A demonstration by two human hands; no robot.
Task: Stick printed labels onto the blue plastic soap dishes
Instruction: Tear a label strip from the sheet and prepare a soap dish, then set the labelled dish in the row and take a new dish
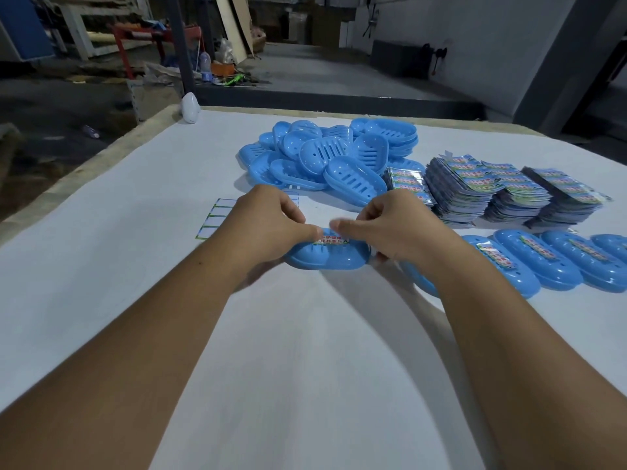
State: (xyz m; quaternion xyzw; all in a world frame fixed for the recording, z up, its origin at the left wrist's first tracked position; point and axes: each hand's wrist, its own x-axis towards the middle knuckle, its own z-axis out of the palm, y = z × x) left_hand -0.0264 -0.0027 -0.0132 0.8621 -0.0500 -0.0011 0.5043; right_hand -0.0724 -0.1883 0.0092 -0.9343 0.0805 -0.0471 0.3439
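The blue soap dish lies upside down on the white table, near the person, so its smooth back faces up. The left hand and the right hand both grip its ends and press the label flat with their thumbs. Finished dishes line up right. More label stacks wait just behind them. A pile of plain dishes sits farther back.

Glossy smooth blue plastic soap dish with a shiny printed label on matt white table cover.
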